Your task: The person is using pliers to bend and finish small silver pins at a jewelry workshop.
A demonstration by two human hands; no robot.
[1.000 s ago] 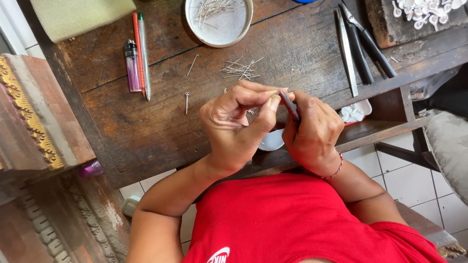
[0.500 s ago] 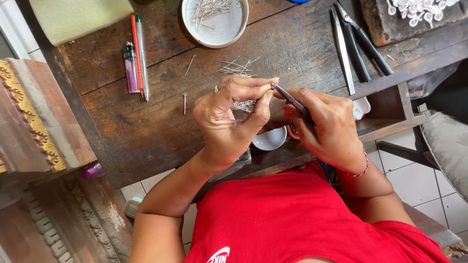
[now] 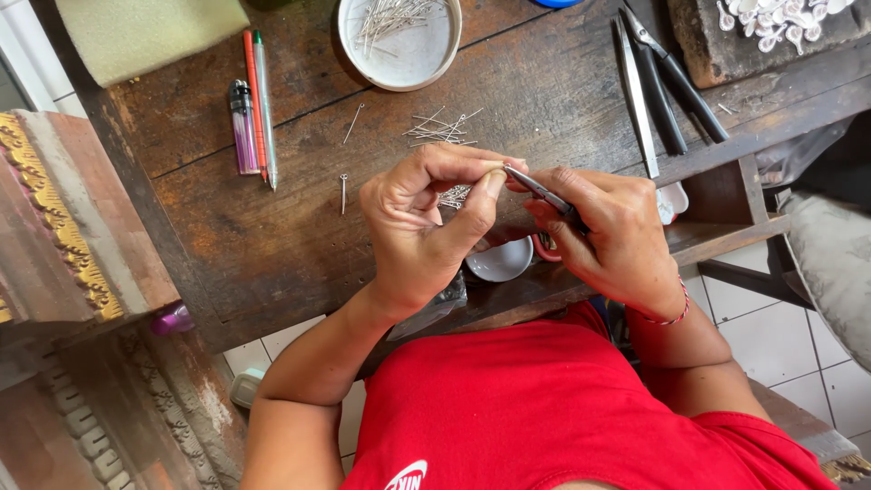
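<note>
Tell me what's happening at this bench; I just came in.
A person in a red shirt works over a worn wooden table. The right hand holds small pliers, whose tip meets the left hand at its pinched fingers. Loose metal pins lie beyond, more in a round dish.

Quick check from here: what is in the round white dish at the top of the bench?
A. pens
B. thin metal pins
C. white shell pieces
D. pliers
B: the round white dish holds a heap of thin metal pins, while the pliers and pens lie on the wooden bench beside it.
</note>
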